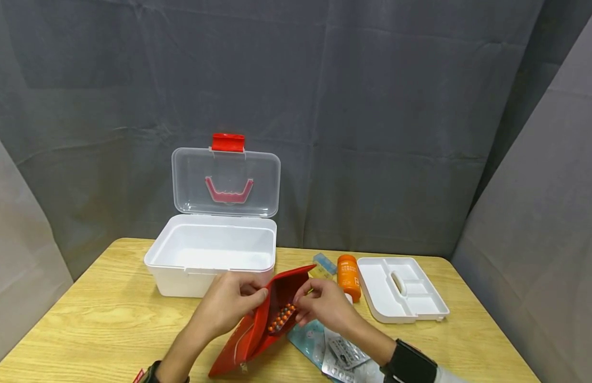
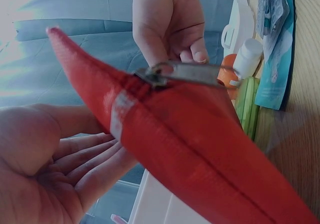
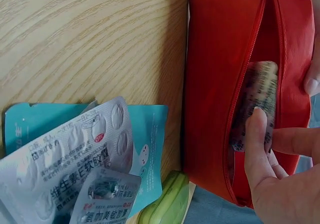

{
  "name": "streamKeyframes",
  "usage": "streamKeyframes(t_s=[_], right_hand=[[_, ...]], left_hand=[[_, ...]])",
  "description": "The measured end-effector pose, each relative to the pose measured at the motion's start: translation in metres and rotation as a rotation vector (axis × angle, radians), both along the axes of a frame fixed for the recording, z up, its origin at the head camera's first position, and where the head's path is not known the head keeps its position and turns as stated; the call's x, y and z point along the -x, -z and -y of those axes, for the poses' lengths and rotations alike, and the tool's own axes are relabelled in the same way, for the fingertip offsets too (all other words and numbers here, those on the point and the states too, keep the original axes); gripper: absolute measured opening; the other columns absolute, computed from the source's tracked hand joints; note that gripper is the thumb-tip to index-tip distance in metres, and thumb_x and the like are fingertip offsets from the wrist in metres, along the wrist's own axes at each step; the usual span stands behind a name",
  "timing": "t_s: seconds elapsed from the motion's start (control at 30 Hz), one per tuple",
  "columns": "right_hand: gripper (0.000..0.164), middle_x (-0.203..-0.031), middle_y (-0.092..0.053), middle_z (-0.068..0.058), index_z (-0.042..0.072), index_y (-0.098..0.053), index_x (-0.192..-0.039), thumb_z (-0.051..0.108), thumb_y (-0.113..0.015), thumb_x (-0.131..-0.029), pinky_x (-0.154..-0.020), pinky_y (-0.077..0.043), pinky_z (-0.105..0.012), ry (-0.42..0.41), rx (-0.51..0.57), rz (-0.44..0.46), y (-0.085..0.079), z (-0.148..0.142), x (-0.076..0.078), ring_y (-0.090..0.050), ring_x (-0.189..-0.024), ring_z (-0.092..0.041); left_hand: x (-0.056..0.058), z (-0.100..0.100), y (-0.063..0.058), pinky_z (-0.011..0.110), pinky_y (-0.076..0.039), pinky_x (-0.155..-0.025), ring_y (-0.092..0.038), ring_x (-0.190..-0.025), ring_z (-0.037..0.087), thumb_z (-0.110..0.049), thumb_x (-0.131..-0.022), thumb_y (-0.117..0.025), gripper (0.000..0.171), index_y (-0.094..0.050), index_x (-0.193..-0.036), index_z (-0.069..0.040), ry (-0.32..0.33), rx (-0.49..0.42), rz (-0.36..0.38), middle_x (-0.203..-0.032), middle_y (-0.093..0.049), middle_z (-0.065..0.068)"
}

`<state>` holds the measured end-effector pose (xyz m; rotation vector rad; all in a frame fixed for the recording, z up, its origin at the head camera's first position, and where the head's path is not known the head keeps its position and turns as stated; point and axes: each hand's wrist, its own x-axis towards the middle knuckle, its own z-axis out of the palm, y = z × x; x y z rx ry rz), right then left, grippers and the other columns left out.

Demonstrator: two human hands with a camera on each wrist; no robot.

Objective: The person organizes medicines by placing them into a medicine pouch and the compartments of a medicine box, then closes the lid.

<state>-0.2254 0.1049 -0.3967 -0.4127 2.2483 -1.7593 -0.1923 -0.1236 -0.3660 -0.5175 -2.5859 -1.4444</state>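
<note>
A red zippered pouch [image 1: 240, 340] is held tilted above the table's front, its mouth gaping. My left hand [image 1: 229, 300] grips the pouch's upper edge between thumb and fingers. In the mouth of the pouch is a blister pack [image 1: 280, 318] of orange and dark capsules. My right hand [image 1: 328, 307] pinches that blister pack by its end, seen clearly in the right wrist view, where its printed foil back [image 3: 260, 91] sits partly inside between the two zipper rows. The zipper pull [image 2: 192, 73] hangs at one end of the pouch. The pouch's inside is mostly hidden.
Behind stands a white box [image 1: 210, 282] with its clear lid [image 1: 190, 181] raised. To the right are an orange bottle [image 1: 348, 276], a white divided tray [image 1: 372, 282] and a yellow-and-blue pillbox [image 1: 326, 263]. Silver blister packs [image 3: 65, 164] lie on a teal packet [image 3: 150, 129] beside a green case [image 3: 165, 201].
</note>
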Motion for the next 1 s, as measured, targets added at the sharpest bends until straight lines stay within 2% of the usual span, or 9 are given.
streamKeyframes(t_s=[0.23, 0.5, 0.83, 1.0], right_hand=[[0.014, -0.079, -0.071, -0.015, -0.012, -0.062, -0.100, -0.002, -0.061, -0.091, -0.064, -0.063, -0.038, -0.068, -0.007, 0.015, 0.0006, 0.0007, -0.0036, -0.070, -0.065, -0.020], [0.013, -0.075, -0.068, -0.015, -0.011, -0.064, -0.097, -0.004, -0.059, -0.088, -0.062, -0.062, -0.036, -0.118, -0.041, -0.009, -0.0001, 0.0014, -0.0072, -0.066, -0.062, -0.017], [0.013, -0.072, -0.067, -0.008, -0.009, -0.065, -0.097, -0.002, -0.061, -0.087, -0.060, -0.061, -0.033, -0.130, -0.075, -0.016, 0.0067, 0.0007, -0.0077, -0.064, -0.058, -0.014], [0.014, -0.071, -0.066, -0.005, -0.011, -0.065, -0.097, -0.003, -0.061, -0.086, -0.060, -0.061, -0.034, -0.142, -0.075, -0.024, 0.0078, 0.0008, -0.0078, -0.064, -0.057, -0.014]], left_hand=[[0.0002, 0.0008, -0.0002, 0.021, -0.056, -0.059, -0.069, -0.070, 0.007, -0.009, -0.088, -0.070, 0.007, -0.077, -0.085, -0.008, -0.011, 0.012, -0.005, -0.077, -0.076, 0.000], [0.0002, 0.0009, 0.0000, 0.021, -0.055, -0.060, -0.068, -0.069, 0.005, -0.009, -0.088, -0.070, 0.008, -0.076, -0.083, -0.009, -0.021, 0.029, -0.019, -0.076, -0.075, -0.001], [0.0002, 0.0008, 0.0002, 0.021, -0.055, -0.060, -0.069, -0.069, 0.005, -0.009, -0.088, -0.070, 0.008, -0.077, -0.084, -0.009, -0.022, 0.029, -0.022, -0.076, -0.076, -0.001], [-0.0001, 0.0007, -0.0001, 0.021, -0.055, -0.060, -0.069, -0.070, 0.006, -0.009, -0.088, -0.070, 0.008, -0.077, -0.084, -0.008, -0.018, 0.023, -0.025, -0.077, -0.076, -0.001]])
